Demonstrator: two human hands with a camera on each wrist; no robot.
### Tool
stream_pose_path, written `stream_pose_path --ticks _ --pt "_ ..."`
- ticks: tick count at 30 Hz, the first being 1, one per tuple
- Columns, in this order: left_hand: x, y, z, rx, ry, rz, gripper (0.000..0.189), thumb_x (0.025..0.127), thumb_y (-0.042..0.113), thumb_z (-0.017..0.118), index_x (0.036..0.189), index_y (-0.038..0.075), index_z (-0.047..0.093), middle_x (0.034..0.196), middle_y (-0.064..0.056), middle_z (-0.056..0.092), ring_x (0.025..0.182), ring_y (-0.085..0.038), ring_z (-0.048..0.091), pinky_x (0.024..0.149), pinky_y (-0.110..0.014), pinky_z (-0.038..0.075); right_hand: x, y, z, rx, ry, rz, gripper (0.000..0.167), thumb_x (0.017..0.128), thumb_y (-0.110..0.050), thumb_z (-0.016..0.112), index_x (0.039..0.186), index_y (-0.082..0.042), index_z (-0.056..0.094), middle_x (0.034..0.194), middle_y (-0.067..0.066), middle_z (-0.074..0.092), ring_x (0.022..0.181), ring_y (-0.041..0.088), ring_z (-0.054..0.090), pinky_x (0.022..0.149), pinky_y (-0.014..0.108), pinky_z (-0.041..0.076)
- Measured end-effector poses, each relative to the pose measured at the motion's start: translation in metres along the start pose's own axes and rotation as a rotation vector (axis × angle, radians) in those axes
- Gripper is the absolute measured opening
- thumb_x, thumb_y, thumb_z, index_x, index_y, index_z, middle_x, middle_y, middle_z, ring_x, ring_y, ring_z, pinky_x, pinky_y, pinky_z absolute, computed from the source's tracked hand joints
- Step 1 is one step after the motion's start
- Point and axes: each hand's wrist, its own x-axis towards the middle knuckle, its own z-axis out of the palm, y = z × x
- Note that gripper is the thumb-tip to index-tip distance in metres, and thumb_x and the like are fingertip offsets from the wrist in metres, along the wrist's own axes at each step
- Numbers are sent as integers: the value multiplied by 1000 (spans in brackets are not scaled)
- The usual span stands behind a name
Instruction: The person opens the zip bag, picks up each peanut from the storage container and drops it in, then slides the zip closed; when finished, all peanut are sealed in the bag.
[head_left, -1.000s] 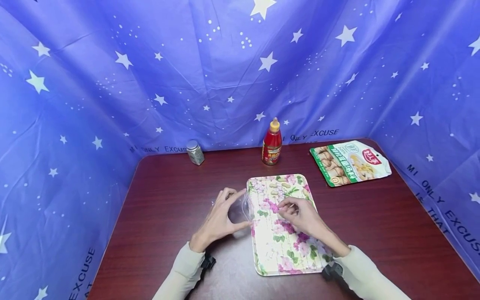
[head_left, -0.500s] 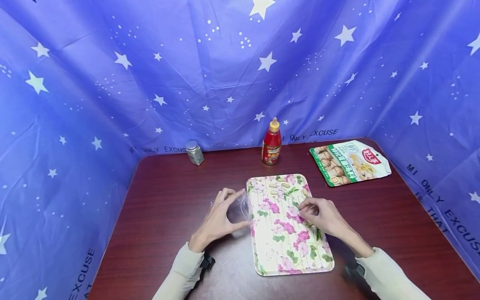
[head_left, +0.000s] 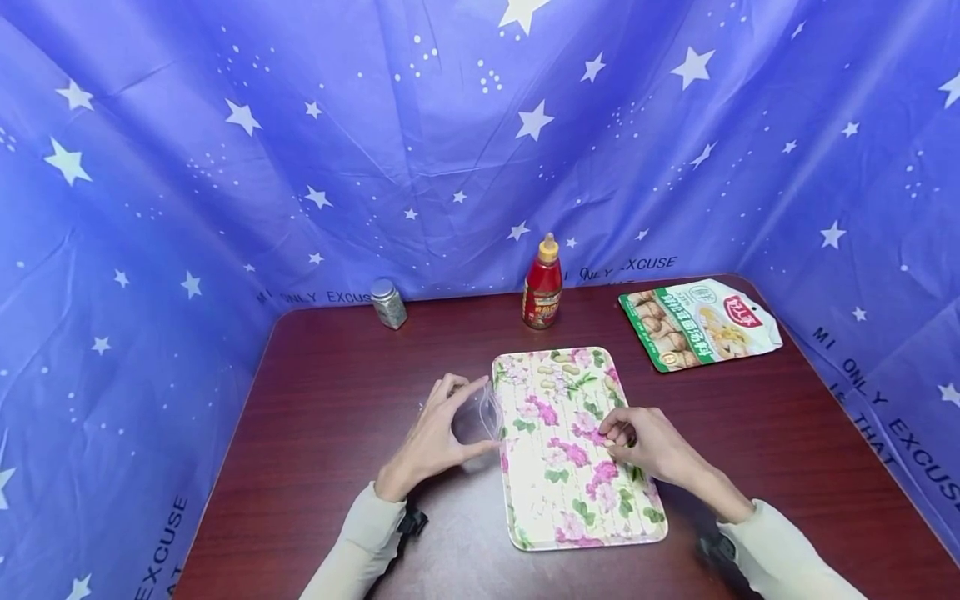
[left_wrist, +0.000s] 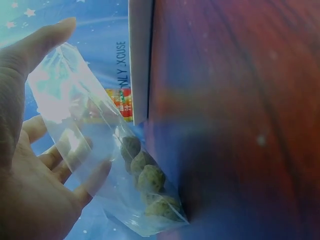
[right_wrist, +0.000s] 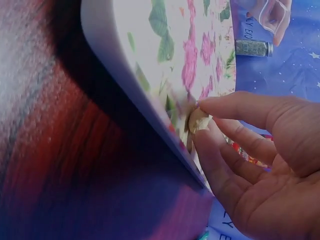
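Right grip (head_left: 656, 446) pinches a peanut (right_wrist: 198, 121) at the floral tray (head_left: 542, 510), apparently the pickup step; the next move likely calls for transfer into the plastic bag (left_wrist: 109, 145) the left grip (head_left: 437, 433) holds.

Right hand (head_left: 651, 444) | shifted across tray (head_left: 536, 508) to its right side | (now pinching peanut (right_wrist: 198, 120))

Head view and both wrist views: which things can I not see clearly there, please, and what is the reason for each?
Lumps in the bag: number unclear in the left wrist view, because they overlap; in the head view, the left hand hides them.
Nut: partly covered by the right fingers in the right wrist view.
Jar: contents too small to identify in the head view.
Sleeves: cut off by the head view's bottom edge.
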Motion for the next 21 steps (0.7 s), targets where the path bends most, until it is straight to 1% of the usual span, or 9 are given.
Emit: stream_pose_path --ticks 2,6,9,14,19,21 --pt "1 0 0 1 0 3 98 70 49 95 154 22 52 127 -2 55 115 -17 51 94 -41 48 2 0 2 -4 2 3 13 84 -1 80 93 -9 74 75 -5 66 67 -1 55 62 19 49" --pt "2 2 -1 -7 -14 -16 98 70 48 95 154 22 52 127 -1 54 115 -17 50 95 -41 47 4 0 6 -17 36 -1 10 86 -2 79 89 -11 76 72 -7 65 64 -1 55 60 19 47" --pt "3 4 0 0 -23 -22 97 70 50 94 154 22 53 128 0 53 115 -16 50 93 -40 47 5 -2 10 4 68 -6 9 86 -2 80 87 -10 76 70 -7 67 62 0 57 59 19 48" --pt "3 5 1 17 -22 -20 98 70 52 94 155 27 51 129 3 52 115 -16 50 89 -37 46 10 -3 18 55 103 10 9 84 -1 80 87 -8 76 72 -4 68 64 1 59 59 19 51" --pt "3 5 3 13 -12 -13 98 69 52 94 153 22 54 128 2 53 114 -16 51 90 -38 47 14 -3 23 62 135 14 6 84 -3 78 86 -7 75 72 -4 66 63 0 56 59 18 50" --pt "3 6 3 12 -12 -10 98 69 52 94 153 23 53 128 1 53 114 -17 51 91 -38 48 15 -4 24 62 149 3 4 85 -3 77 86 -7 76 72 -4 67 63 0 56 59 19 50"
